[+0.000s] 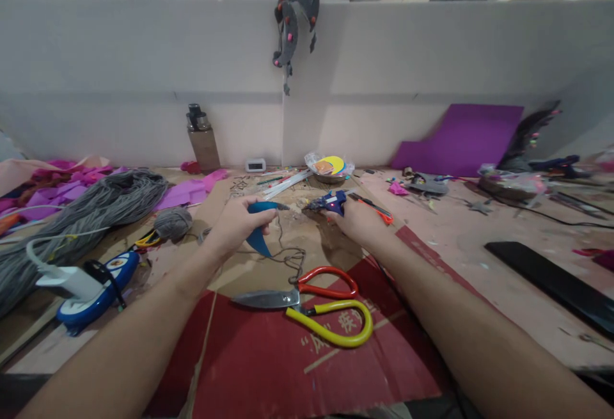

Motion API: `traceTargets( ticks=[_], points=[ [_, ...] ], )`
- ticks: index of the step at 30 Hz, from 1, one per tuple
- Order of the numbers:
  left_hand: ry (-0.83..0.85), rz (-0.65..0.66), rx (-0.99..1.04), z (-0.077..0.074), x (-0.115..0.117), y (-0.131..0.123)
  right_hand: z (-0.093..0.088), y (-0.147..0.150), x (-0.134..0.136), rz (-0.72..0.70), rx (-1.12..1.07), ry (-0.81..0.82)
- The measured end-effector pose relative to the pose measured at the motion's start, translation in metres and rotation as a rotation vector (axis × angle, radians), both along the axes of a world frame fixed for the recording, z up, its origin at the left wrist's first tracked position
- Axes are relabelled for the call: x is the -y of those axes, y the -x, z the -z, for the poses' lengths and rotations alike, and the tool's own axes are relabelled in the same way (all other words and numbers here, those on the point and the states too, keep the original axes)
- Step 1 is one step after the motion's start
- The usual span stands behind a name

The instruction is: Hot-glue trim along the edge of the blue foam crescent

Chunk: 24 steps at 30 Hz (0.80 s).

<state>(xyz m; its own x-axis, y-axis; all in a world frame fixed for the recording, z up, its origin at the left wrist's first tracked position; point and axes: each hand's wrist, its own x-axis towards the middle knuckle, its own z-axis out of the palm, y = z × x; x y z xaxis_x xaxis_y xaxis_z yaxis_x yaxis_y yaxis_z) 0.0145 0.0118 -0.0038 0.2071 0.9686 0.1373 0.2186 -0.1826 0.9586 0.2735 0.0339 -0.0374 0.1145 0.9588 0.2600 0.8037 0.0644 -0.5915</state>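
Observation:
Pinched in my left hand [242,214] is a blue crescent-shaped piece [259,241] that looks like felt, its tip pointing right. Grey yarn [288,254] trails from beside it down to the scissors. My right hand [357,217] grips a dark blue hot glue gun [332,203] with a small red light; its nozzle points left, close to the crescent's tip. I cannot tell whether they touch. Below both hands, large scissors [273,299] with one red and one yellow handle lie partly spread on a cardboard sheet [249,368].
At left lie grey yarn skeins [115,205], a yarn ball [173,222] and a blue power strip [127,268]. Behind are white glue sticks [288,183] and a bowl [330,177]. A utility knife [378,209], purple sheet [472,141] and black slab [551,288] lie rightward.

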Motion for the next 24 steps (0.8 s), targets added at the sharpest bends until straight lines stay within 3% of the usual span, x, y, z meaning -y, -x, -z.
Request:
traceTargets(
  ticks=[3, 5, 7, 10, 12, 14, 17, 21, 24],
  points=[
    [0.003, -0.020, -0.008, 0.001, 0.000, 0.000, -0.014, 0.000, 0.009, 0.135, 0.276, -0.114],
    [-0.014, -0.036, -0.030, 0.003, 0.001, 0.000, -0.021, 0.011, 0.018, 0.026, 0.182, -0.258],
    [-0.053, -0.060, -0.066, 0.003, 0.002, -0.001, -0.021, 0.032, 0.029, -0.162, -0.101, -0.303],
    [-0.112, -0.115, -0.133, 0.002, 0.004, -0.003, -0.013, 0.069, 0.044, -0.443, -0.708, -0.074],
    [-0.155, -0.152, -0.187, 0.000, 0.006, -0.005, -0.008, 0.087, 0.051, -0.532, -0.994, 0.091],
    [-0.211, -0.194, -0.251, -0.003, 0.008, -0.007, -0.005, 0.097, 0.055, -0.538, -1.135, 0.185],
    [-0.251, -0.222, -0.320, -0.005, 0.010, -0.009, -0.005, 0.096, 0.056, -0.467, -1.018, 0.133],
    [-0.199, -0.185, -0.335, -0.006, 0.012, -0.011, -0.008, 0.081, 0.053, -0.400, -0.564, -0.161],
    [-0.154, -0.141, -0.326, -0.006, 0.012, -0.011, -0.014, 0.072, 0.052, -0.387, -0.368, -0.338]
  ],
)
